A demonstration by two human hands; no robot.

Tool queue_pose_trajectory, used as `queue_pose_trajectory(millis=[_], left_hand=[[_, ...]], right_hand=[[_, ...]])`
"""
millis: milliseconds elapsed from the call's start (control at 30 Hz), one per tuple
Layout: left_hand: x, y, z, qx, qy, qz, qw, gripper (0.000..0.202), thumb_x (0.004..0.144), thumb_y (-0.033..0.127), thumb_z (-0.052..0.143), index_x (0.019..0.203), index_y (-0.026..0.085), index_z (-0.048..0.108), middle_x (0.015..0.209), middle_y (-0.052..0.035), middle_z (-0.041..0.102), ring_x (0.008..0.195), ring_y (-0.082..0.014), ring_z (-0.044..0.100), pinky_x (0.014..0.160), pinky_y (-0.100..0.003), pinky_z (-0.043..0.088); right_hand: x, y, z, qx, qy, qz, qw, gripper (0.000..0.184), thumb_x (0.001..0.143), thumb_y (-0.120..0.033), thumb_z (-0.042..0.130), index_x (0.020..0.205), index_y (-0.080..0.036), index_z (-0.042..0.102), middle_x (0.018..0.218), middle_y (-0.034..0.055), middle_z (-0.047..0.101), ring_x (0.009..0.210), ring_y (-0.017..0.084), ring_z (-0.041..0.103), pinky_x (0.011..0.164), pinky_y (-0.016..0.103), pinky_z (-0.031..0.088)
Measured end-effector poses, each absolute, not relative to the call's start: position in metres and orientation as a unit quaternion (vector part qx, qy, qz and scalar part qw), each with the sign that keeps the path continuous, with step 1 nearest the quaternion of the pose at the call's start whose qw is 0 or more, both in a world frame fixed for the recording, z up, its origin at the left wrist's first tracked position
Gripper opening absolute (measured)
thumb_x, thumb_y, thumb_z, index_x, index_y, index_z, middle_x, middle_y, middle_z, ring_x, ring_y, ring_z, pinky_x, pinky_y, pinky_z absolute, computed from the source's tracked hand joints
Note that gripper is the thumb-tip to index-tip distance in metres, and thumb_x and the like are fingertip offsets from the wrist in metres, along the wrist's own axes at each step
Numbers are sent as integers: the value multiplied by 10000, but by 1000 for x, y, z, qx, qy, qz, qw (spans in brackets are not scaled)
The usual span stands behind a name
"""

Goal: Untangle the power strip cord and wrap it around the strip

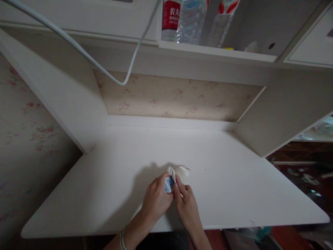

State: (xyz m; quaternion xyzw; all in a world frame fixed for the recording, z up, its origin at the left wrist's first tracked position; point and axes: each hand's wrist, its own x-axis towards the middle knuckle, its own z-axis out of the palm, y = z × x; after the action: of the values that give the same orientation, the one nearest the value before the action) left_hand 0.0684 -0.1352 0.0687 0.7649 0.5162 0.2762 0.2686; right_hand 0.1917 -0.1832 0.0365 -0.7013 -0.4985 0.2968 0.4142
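Over the front middle of the white desk, my left hand (156,195) is closed around a small blue-and-white object (169,185), whose exact kind I cannot make out. A coiled white cable (182,173) sits at the far side of my hands, with one short end sticking out to the right. My right hand (186,205) is closed, its thumb and forefinger pinching the cable close to the blue-and-white object. The fingers of my left hand are partly hidden beneath the object.
A white desktop (221,187) spreads around my hands, with side panels left and right. Plastic bottles (191,21) stand on a shelf above the back. A bent pale rod or cord (78,48) hangs across the upper left. Blurred items lie beyond the right edge.
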Motion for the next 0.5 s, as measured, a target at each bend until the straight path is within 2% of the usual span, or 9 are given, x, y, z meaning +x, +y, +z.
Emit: queue_pose_trajectory(millis=[67, 167, 300, 400, 500], left_hand=[[72, -136, 67, 769, 512, 280, 261, 360, 811, 225, 532, 1170, 212, 505, 1086, -84, 674, 1003, -220, 629, 875, -338, 483], [78, -134, 67, 777, 505, 287, 244, 350, 831, 231, 527, 1180, 219, 509, 1104, -87, 665, 1036, -227, 613, 902, -353, 476], [85, -131, 72, 779, 502, 301, 225, 353, 833, 232, 546, 1183, 244, 510, 1116, -73, 659, 1059, -232, 595, 927, -367, 470], [92, -127, 75, 775, 499, 318, 221, 357, 854, 252, 537, 1208, 237, 499, 1139, -83, 650, 1060, -234, 592, 928, -377, 474], [99, -124, 79, 775, 474, 345, 235, 378, 858, 234, 535, 1234, 238, 493, 1198, -87, 623, 1112, -231, 565, 966, -388, 459]], right_hand=[[196, -182, 34, -685, -476, 335, 438, 606, 889, -600, 399, 1348, -217, 495, 932, 69, 591, 868, 197, 600, 803, 309, 471], [196, -180, 31, -635, -419, 418, 496, 680, 855, -633, 441, 1379, -200, 450, 1105, 77, 634, 1003, 209, 596, 839, 307, 489], [185, -172, 37, -571, -316, 497, 572, 714, 852, -600, 482, 1441, -222, 336, 1391, 48, 490, 1245, 208, 482, 961, 326, 454], [179, -163, 44, -561, -282, 479, 614, 703, 863, -566, 492, 1449, -221, 318, 1439, 41, 428, 1308, 194, 418, 1038, 332, 393], [181, -154, 46, -563, -289, 457, 625, 715, 873, -579, 453, 1467, -222, 275, 1415, 58, 460, 1258, 205, 481, 1004, 342, 436]])
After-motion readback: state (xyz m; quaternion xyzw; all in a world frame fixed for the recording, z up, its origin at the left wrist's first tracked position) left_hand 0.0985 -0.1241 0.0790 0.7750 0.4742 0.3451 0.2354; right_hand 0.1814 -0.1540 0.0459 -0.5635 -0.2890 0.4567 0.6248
